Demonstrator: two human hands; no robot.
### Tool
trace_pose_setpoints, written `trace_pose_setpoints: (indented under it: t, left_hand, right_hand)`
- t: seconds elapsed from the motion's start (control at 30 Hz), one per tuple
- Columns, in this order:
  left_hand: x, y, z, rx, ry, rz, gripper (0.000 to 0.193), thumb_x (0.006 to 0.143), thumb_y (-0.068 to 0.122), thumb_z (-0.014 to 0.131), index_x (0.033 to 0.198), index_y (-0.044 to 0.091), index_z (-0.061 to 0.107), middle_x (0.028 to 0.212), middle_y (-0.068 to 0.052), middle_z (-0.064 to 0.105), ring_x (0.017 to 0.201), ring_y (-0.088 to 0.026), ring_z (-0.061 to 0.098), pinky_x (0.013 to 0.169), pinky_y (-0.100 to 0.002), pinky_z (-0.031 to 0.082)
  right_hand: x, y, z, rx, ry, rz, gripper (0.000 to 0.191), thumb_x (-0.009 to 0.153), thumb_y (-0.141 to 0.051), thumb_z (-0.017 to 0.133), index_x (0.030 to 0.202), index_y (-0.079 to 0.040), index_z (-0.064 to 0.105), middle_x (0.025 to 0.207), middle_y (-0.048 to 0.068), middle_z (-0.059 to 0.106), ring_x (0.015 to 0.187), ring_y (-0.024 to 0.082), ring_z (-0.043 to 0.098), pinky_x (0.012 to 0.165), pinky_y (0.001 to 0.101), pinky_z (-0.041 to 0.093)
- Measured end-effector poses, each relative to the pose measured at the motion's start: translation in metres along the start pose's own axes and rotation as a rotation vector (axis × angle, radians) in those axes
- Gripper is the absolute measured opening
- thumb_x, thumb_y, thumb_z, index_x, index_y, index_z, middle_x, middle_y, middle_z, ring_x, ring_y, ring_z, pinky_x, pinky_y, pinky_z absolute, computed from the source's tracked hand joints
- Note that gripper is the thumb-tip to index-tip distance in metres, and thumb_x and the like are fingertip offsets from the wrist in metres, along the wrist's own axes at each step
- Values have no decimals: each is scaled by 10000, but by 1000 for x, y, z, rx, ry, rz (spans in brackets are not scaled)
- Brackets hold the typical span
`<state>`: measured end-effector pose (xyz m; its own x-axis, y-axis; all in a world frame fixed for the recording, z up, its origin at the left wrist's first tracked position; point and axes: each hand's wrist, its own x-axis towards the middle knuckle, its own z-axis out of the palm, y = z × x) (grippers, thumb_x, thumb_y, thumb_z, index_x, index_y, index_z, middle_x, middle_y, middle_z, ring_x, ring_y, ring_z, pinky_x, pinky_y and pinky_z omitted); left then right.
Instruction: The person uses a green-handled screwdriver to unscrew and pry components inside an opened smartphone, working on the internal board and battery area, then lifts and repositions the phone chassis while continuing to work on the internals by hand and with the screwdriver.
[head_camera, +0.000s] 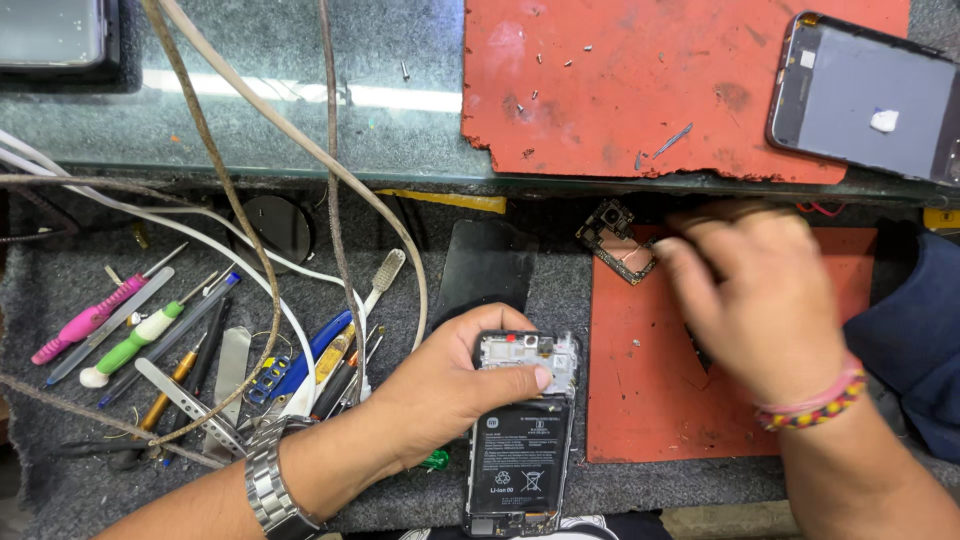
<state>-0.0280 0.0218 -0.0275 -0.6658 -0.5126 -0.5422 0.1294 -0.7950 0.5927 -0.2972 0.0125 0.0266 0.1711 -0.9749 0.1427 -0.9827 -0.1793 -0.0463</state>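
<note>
Opened phone (520, 440), back cover off and black battery exposed, lies at the lower centre of the frame on the grey felt bench (60, 290), nearest the camera. Left hand (450, 385) grips it from the left side: fingers curl around the upper edge of the frame and the thumb presses across the white upper section beside the camera cutout. A metal wristwatch (275, 480) sits on that wrist.

Right hand (760, 300) is at the centre right, over the orange mat (640, 400), well apart from the phone. It is blurred; its fingertips reach toward a small circuit board (620, 242) lying at the mat's upper left corner. Whether the fingers touch or pinch the board cannot be told. A beaded bracelet (815, 405) circles that wrist.

Left of the phone, a scatter of tools lies on the felt: a pink-handled screwdriver (85, 322), a green and white one (135, 345), metal tweezers (185, 400) and a toothbrush (383, 275). Cables (230, 200) cross above them. A dark flat panel (485, 270) rests just above the left hand.

Upper frame: a glass shelf carries a worn red mat (620, 90) with loose screws, and a second phone (865, 95) lies face up at the upper right.
</note>
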Motion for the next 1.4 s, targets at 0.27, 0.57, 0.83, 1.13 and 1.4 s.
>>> trace_pose_setpoints:
  t: [0.27,0.57,0.83,1.13,1.4]
  left_hand:
    - [0,-7,1,-13,-71,70,228,926,74,718,1121,31,607,991,-8,690,921,-60,625,832,-249,530]
    - [0,-9,-3,-60,-107,69,291,1015,260,592,1209,45,564,1019,-21,676,951,-79,620,860,-265,515]
    - [-3,-8,-6,-149,-197,95,554,1055,544,316,1318,87,483,1215,-49,621,1121,-94,602,969,-305,502]
    - [-2,-8,-8,-203,-299,107,666,1056,606,267,1368,41,432,1312,-122,610,1223,-188,598,1053,-380,505]
    - [-5,-6,-9,-152,-269,48,650,1022,609,257,1357,74,413,1293,-141,634,1193,-192,632,1014,-383,524]
  right_hand:
    - [10,-21,2,190,-15,-52,327,834,-247,824,1100,-72,749,980,143,648,921,363,584,837,457,484]
    - [-2,-19,-7,746,-101,124,167,900,-17,731,1066,-18,732,1038,102,746,932,202,720,831,285,553]
    - [-15,-20,0,1028,-290,-45,187,876,12,734,1063,4,749,984,66,771,870,152,760,744,259,601]
    - [-11,-27,-4,1016,-421,-7,216,851,-26,753,1066,-13,770,916,52,782,749,128,732,627,234,554]
    - [-10,-23,1,1104,-532,-5,174,875,-39,731,1041,-21,780,950,58,801,800,135,766,676,251,603]
